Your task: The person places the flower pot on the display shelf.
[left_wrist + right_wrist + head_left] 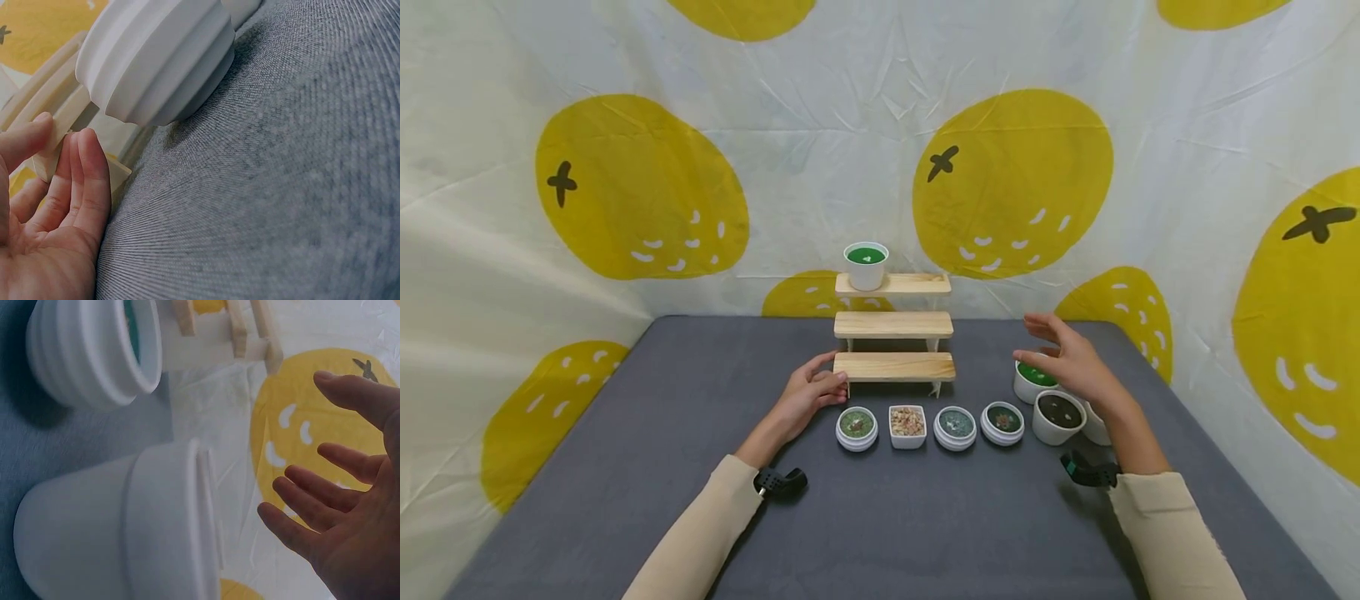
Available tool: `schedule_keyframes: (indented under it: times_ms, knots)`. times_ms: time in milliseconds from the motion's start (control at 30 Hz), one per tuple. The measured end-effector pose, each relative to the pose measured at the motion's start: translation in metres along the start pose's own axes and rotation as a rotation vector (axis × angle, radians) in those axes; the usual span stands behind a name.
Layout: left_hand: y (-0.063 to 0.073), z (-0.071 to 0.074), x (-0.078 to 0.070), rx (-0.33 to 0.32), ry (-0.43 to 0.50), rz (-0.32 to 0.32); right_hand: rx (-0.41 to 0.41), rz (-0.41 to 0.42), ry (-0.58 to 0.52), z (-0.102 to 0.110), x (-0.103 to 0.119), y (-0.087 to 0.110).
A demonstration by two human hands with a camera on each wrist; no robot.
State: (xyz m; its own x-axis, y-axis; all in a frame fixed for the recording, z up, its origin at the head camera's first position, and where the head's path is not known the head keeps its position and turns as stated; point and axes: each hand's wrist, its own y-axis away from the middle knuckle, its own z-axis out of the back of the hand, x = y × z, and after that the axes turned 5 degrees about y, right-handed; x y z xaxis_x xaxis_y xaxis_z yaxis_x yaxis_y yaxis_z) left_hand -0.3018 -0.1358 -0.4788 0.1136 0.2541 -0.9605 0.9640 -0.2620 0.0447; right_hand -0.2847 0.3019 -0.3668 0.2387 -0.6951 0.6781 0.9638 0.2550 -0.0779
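Observation:
A three-step wooden display stand point(894, 367) stands at the table's centre. My left hand point(801, 400) pinches the left end of its lowest step, thumb and fingertips at the edge in the left wrist view. On the top step, at the left, sits a white cup with a green surface point(866, 277). My right hand point(1075, 367), fingers spread and holding nothing, hovers over another white cup with a green surface point(1027, 388). Beside that are a dark-topped white cup point(1057, 431) and a third white cup point(1098, 431), partly hidden by the right wrist.
In front of the stand, a row holds a ribbed green-topped pot point(857, 427), a square bowl of tan bits point(907, 430), a blue-grey-topped pot point(955, 429) and a dark-green-topped pot point(1002, 425). A fruit-print curtain point(827, 167) hangs behind the grey table point(880, 533).

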Motion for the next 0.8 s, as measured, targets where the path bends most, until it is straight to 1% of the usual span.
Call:
schedule_keyframes:
  times_ms: [133,300,400,500,667,800]
  knots:
    - [0.002,0.002,0.001,0.001,-0.004,0.002,-0.002,0.01,0.088,-0.004,-0.006,-0.002]
    - [0.004,0.003,0.002,0.007,-0.003,-0.001,-0.027,0.035,0.159,-0.005,-0.012,-0.004]
    - [0.004,0.003,0.001,0.005,-0.003,-0.004,-0.032,0.027,0.202,-0.006,-0.015,-0.003]
    - [0.004,0.003,0.002,0.006,-0.011,-0.007,-0.019,0.014,0.242,-0.007,-0.019,-0.003]
    - [0.002,0.003,0.002,0.016,-0.015,-0.004,0.01,-0.013,0.254,-0.008,-0.026,-0.003]
    - [0.0,0.002,0.002,0.025,-0.018,-0.003,0.019,-0.014,0.243,-0.007,-0.031,-0.001]
